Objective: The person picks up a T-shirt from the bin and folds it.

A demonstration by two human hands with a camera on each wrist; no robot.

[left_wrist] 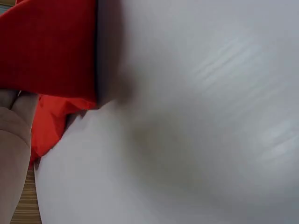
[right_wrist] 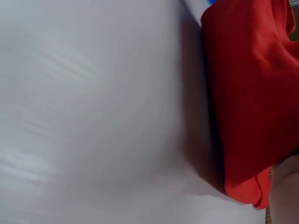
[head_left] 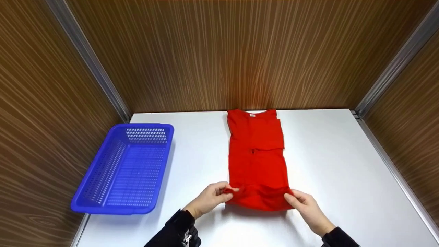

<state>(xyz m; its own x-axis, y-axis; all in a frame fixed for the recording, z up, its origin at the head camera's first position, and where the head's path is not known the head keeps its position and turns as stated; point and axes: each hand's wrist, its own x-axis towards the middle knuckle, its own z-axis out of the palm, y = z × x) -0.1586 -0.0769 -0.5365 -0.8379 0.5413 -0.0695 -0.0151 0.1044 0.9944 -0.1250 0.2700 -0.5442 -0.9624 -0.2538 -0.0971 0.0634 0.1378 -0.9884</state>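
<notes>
A red shirt (head_left: 259,168) lies lengthwise on the white table, its sides folded inward into a long strip. Its neckline with a small white label points to the back wall. At the near end, the left hand (head_left: 211,199) pinches the left corner of the hem between thumb and fingers. The right hand (head_left: 307,207) pinches the right corner the same way. Between them the hem is lifted a little and sags toward the front. In both wrist views the raised red cloth (left_wrist: 51,51) hides most of the fingers; the right wrist view shows the fabric (right_wrist: 252,93) above its shadow.
A blue perforated plastic basket (head_left: 135,171) stands on the left of the white table (head_left: 329,164), with nothing seen inside. Wood-grain panels (head_left: 219,55) with metal corner strips close off the back and both sides.
</notes>
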